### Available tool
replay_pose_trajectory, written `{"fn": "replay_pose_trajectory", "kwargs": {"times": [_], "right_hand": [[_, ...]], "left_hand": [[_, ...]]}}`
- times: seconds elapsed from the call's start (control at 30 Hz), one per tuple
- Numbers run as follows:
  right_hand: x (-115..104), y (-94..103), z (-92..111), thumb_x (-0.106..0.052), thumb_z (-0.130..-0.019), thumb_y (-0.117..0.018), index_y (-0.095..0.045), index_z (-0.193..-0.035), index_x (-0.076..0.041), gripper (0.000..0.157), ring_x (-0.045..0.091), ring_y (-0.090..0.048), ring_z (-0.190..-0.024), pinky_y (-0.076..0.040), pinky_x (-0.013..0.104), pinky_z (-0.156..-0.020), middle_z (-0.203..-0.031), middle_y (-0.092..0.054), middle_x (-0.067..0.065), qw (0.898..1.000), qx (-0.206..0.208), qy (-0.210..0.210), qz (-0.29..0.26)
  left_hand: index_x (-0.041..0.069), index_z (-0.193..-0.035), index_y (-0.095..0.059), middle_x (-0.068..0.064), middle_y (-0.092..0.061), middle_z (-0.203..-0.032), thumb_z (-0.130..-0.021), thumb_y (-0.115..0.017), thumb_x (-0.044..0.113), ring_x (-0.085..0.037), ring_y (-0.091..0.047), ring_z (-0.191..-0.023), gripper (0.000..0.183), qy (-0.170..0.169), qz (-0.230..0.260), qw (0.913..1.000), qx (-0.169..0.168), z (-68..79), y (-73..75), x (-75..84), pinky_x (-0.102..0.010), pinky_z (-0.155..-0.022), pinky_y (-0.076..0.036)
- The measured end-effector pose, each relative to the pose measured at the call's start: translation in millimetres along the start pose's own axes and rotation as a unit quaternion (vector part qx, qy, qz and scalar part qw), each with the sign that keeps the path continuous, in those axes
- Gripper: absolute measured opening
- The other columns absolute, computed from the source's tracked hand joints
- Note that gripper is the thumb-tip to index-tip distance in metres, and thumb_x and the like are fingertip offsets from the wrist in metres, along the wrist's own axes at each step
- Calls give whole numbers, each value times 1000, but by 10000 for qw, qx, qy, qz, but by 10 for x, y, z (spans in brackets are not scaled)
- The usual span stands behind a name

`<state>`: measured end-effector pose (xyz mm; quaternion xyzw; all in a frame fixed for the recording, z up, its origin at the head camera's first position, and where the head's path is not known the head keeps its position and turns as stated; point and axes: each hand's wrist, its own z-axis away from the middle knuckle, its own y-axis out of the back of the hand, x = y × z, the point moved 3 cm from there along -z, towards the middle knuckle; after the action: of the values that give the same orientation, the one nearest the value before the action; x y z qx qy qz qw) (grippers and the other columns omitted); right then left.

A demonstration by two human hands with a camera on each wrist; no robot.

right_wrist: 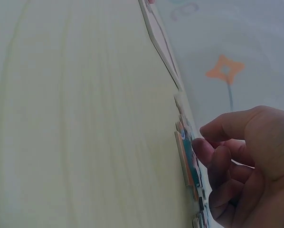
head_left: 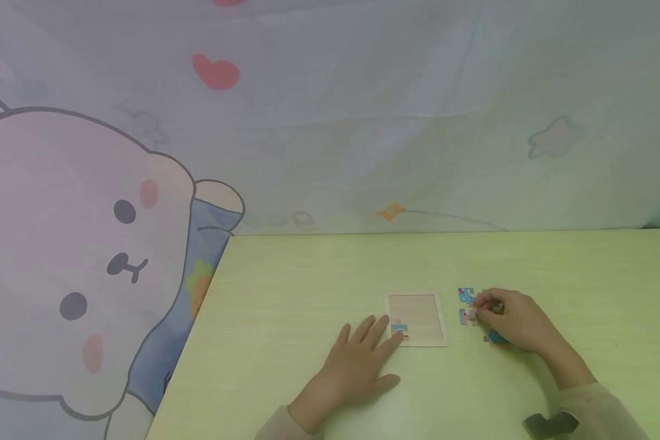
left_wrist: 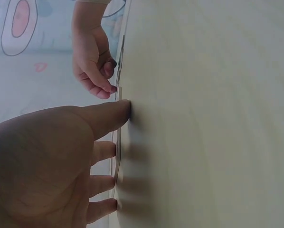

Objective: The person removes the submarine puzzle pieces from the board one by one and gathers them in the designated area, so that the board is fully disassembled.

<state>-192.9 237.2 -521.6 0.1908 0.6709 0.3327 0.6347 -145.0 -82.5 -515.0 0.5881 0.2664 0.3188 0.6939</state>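
A shallow square puzzle tray [head_left: 416,347] with a pale rim lies on the table, with one coloured puzzle piece [head_left: 399,329] in its near left corner. My left hand [head_left: 357,366] rests with fingers spread at the tray's left side; its index fingertip touches that piece. To the right of the tray, my right hand [head_left: 514,318] bends its fingers over a group of loose puzzle pieces [head_left: 465,296]. Thumb and index fingertips come close together there. Whether a piece is between them cannot be made out. In the right wrist view, the pieces [right_wrist: 187,154] appear edge-on beside my fingertips.
The pale yellow-green table [head_left: 286,293] extends around both hands. Behind it hangs a printed cloth [head_left: 330,122], with a large cartoon animal at the left. A dark object [head_left: 551,425] sits by my right sleeve at the near edge of the head view.
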Motion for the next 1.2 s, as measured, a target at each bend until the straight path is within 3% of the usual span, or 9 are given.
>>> {"fn": "replay_pose_trajectory", "kwargs": {"times": [0.2,0.5,0.77,1.0,1.2], "right_hand": [[-30,0,-15,-27,-103,-66,-71,-118,-7,25,16,-55,-69,-47,30,-57,-102,-71,2,9998,176,4,128],[-214,-193,-120,-26,-101,-69,-72,-118,-9,24,12,-53,-62,-45,27,-49,-102,-71,0,9989,39,210,-411],[-441,-534,-246,-28,-97,-74,-74,-114,-18,19,13,-55,-65,-46,28,-58,-99,-69,-8,9982,-188,404,-394],[-649,-783,-324,-37,-94,-77,-73,-121,-16,34,13,-59,-75,-50,33,-69,-99,-67,-9,9958,-566,531,-495],[-752,-890,-367,-40,-90,-80,-74,-120,-15,39,12,-59,-90,-50,38,-80,-102,-66,-7,9966,-606,539,-116]], "left_hand": [[32,-165,-28,-5,-18,-173,-104,-48,61,-29,-22,-156,71,34,9,10000,-56,-10,-16,-12,-62,-116,-33],[31,-166,-26,-7,-14,-173,-104,-48,61,-31,-18,-157,73,41,261,9996,-71,-52,-22,-49,-64,-118,-28],[37,-165,-27,-5,-16,-173,-102,-50,64,-31,-21,-157,72,9,208,9997,95,-65,-58,-60,-65,-116,-30],[39,-165,-25,-6,-16,-173,-103,-45,65,-32,-22,-156,71,-114,113,9998,121,-30,-50,-30,-65,-116,-30],[41,-165,-25,-7,-16,-173,-103,-45,65,-32,-20,-157,69,-113,124,9999,-6,-32,-30,-15,-66,-115,-31]]}}
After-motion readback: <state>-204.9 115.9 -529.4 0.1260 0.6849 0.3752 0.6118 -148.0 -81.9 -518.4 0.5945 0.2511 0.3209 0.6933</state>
